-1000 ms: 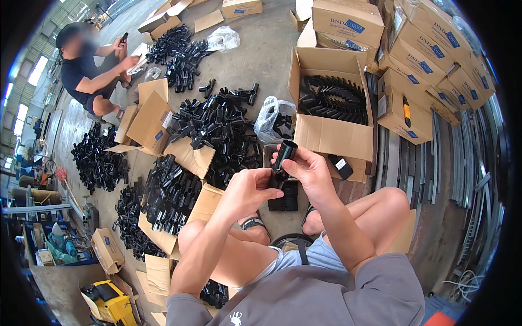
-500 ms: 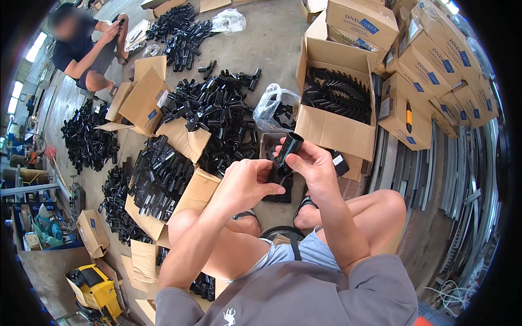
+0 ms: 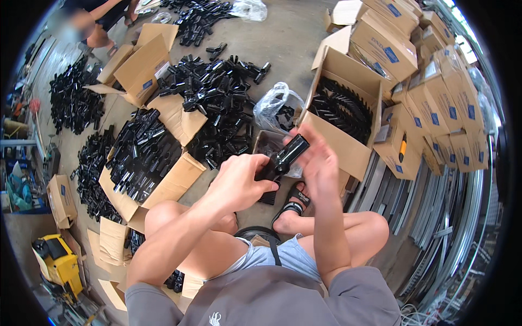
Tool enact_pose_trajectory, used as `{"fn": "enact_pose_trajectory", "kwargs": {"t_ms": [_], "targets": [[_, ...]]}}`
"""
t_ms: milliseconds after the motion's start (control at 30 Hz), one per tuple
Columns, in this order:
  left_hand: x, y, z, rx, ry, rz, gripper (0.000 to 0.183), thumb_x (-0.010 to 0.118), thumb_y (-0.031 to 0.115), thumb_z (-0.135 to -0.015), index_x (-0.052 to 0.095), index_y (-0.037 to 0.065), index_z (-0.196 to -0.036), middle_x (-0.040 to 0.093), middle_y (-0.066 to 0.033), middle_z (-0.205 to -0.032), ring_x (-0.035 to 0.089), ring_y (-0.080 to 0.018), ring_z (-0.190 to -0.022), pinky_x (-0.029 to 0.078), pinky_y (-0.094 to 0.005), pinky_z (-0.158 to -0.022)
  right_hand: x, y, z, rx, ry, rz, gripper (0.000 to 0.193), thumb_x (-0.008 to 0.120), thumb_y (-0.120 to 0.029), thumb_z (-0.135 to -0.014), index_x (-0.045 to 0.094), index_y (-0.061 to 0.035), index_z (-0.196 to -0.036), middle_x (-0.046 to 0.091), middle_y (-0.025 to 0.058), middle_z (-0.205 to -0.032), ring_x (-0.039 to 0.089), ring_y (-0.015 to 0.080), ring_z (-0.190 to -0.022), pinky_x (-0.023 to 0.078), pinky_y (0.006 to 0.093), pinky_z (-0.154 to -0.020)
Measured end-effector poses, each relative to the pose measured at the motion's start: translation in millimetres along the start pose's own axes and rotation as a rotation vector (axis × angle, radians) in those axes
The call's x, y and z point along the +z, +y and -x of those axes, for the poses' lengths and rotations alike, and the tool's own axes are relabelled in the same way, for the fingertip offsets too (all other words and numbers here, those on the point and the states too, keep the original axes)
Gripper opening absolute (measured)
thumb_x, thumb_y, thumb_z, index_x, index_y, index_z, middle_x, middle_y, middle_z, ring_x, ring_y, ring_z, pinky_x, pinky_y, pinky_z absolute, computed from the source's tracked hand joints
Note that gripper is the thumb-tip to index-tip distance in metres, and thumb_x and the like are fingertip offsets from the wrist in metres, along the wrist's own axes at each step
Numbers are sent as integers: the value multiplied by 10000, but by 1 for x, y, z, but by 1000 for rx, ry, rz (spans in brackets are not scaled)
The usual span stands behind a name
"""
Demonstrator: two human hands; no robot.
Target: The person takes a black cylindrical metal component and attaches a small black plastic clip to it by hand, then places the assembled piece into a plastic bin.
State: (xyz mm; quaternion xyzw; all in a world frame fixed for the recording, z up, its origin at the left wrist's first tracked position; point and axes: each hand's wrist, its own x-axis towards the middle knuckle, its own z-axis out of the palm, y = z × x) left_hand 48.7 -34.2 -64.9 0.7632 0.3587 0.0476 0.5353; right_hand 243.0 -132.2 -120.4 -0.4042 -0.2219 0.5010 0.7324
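Note:
My left hand (image 3: 242,178) is closed around one end of a glossy black branched pipe fitting (image 3: 292,154), held up in front of my lap. The fitting's open tube slants up to the right. Beside that tube is my right hand (image 3: 322,165), blurred by motion, with its fingers stretched out and apparently apart from the fitting. Beneath the hands stands a small open box (image 3: 262,142), partly hidden by them. A clear plastic bag (image 3: 266,106) with black pieces lies just beyond it.
Loose black fittings (image 3: 220,100) are heaped ahead and left. An open carton (image 3: 144,182) of fittings stands at my left, another carton (image 3: 340,144) of black parts at front right. Stacked boxes (image 3: 435,103) and metal profiles (image 3: 429,217) line the right. Another person (image 3: 98,27) sits far left.
The fitting has passed from my right hand's grip into my left and now tilts to the right. My right hand has come off it. The view has shifted slightly.

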Motion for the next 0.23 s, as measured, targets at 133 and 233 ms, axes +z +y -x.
{"fn": "enact_pose_trajectory", "kwargs": {"t_ms": [133, 233], "targets": [[-35, 4, -1, 33, 158, -160, 376, 849, 112, -764, 714, -27, -1086, 738, -199, -876, 721, -255, -752, 532, -367, -699, -61, 19, -96, 38, 369, 447, 301, 590, -232, -1087, 641, -17, -1291, 712, 90, -1173, 709, 172, -1004, 580, 312, -842], [-58, 10, -1, 23, 260, -289, 392, 851, 144, -774, 716, -22, -1102, 755, -213, -933, 769, -288, -885, 561, -403, -771, -148, 90, -176, 197, 198, 1090, 283, 662, -195, -1039, 686, -12, -1253, 720, 109, -1100, 719, 176, -885, 611, 295, -796]]}}
